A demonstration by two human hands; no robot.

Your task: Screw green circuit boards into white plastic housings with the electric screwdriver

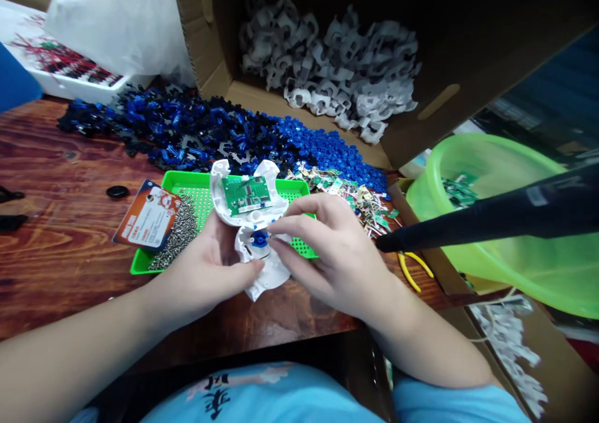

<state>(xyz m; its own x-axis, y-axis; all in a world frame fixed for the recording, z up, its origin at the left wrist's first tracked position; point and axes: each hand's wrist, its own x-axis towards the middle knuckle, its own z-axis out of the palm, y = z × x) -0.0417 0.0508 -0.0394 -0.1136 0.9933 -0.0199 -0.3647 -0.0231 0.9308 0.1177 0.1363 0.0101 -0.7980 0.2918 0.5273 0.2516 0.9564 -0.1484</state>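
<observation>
Fitting a blue gear into a white plastic housing

The left hand (210, 267) grips the white housing (255, 236) with its green circuit board (246, 194) above the counter (56, 179); the right hand (327, 248) pinches down at the blue gear (259, 238). Seating it likely needs careful alignment and light pressure.

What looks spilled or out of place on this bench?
Blue plastic parts lie loose in a heap across the wooden table, not in any bin, and small circuit boards are scattered beside the green tray.
</observation>
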